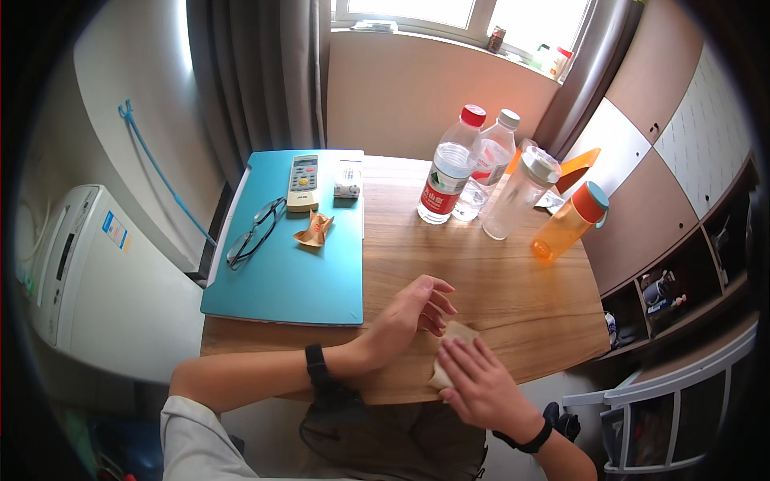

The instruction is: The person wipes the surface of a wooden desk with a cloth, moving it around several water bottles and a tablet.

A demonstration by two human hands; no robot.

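Observation:
My right hand [480,383] presses down on a folded beige cloth [461,329] at the front edge of the wooden table [401,305]. Its fingers lie close together over the cloth, with a pale bunched part showing beside the thumb. Just to the left, my left hand [409,317] holds nothing; its fingers are loosely bent and apart, near the cloth's far edge. I cannot tell whether the left hand touches the tabletop. Both wrists wear dark bands.
A blue folder [321,280] at left bears a remote control [304,183], eyeglasses [257,232] and a crumpled brown wrapper [316,230]. Toward the back right stand a red-capped bottle [449,176], a white-capped bottle [496,152], a clear tumbler [513,200] and an orange bottle [565,228].

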